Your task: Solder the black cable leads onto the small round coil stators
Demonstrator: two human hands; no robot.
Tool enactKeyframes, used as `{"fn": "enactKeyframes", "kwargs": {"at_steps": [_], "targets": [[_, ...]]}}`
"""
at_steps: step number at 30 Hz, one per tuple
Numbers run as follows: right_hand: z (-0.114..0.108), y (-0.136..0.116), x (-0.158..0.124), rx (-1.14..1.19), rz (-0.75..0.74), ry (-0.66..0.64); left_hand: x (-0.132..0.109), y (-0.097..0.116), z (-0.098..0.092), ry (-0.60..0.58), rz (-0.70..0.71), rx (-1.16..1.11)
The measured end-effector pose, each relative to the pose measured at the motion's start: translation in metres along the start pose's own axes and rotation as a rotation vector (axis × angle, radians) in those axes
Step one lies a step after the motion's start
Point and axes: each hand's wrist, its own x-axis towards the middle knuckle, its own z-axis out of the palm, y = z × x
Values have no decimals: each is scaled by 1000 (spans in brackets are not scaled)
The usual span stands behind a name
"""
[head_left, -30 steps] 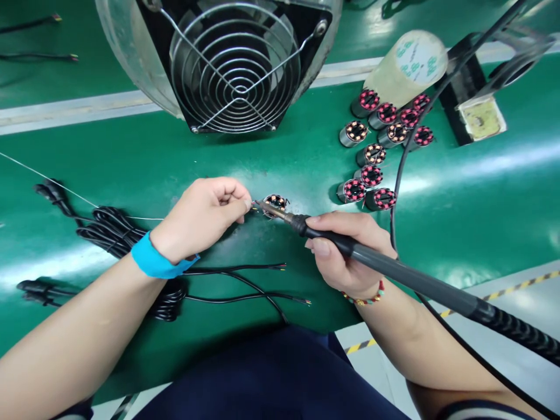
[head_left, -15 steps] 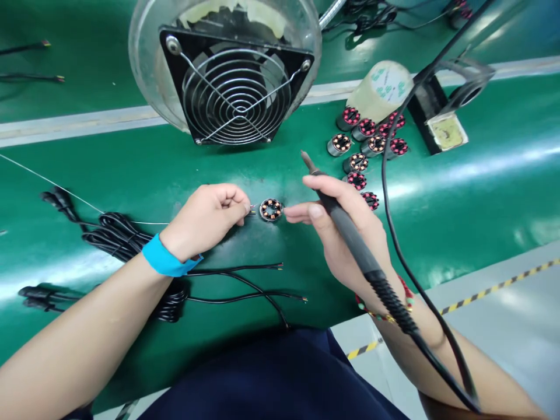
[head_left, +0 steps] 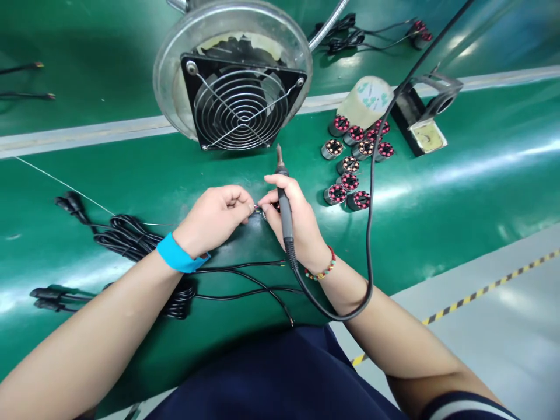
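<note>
My left hand (head_left: 221,213), with a blue band at the wrist, is closed in a pinch on thin wire ends (head_left: 257,209). A pale thin wire (head_left: 160,224) runs from the left to behind this hand. My right hand (head_left: 301,224) is closed round a soldering iron (head_left: 286,213), whose tip points away from me, up off the bench. The fingertips of both hands almost meet at a small motor stator (head_left: 276,206) with copper windings. Most of the stator is hidden behind my right fingers, so I cannot tell whether the wires touch it.
A fan with a wire guard (head_left: 244,119) stands just beyond my hands. Several stators (head_left: 335,194) sit to the right, by a tape roll (head_left: 365,102) and an iron stand (head_left: 422,125). Coiled black cables (head_left: 126,236) lie at left; the iron's cord (head_left: 371,233) loops over my right forearm.
My right hand has moved left to the stator, now covering most of it, and the iron has swung more upright. My left hand keeps its pinch. The whole view has shifted slightly.
</note>
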Motion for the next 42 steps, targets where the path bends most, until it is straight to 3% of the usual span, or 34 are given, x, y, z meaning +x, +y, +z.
{"fn": "enactKeyframes", "kwargs": {"at_steps": [6,14,27,38,42], "targets": [[-1,3,-7,20,-83,90,-1,0,1,29,33,-83],[0,-1,-10,91,-84,40,-1,-1,1,12,80,-49],[0,1,-9,171,-87,57,-5,-2,-3,-1,258,189],[-14,4,-6,-6,-154,-68,-5,2,2,64,157,289],[-12,4,-5,-58,-179,-57,-4,2,3,75,148,280]]}}
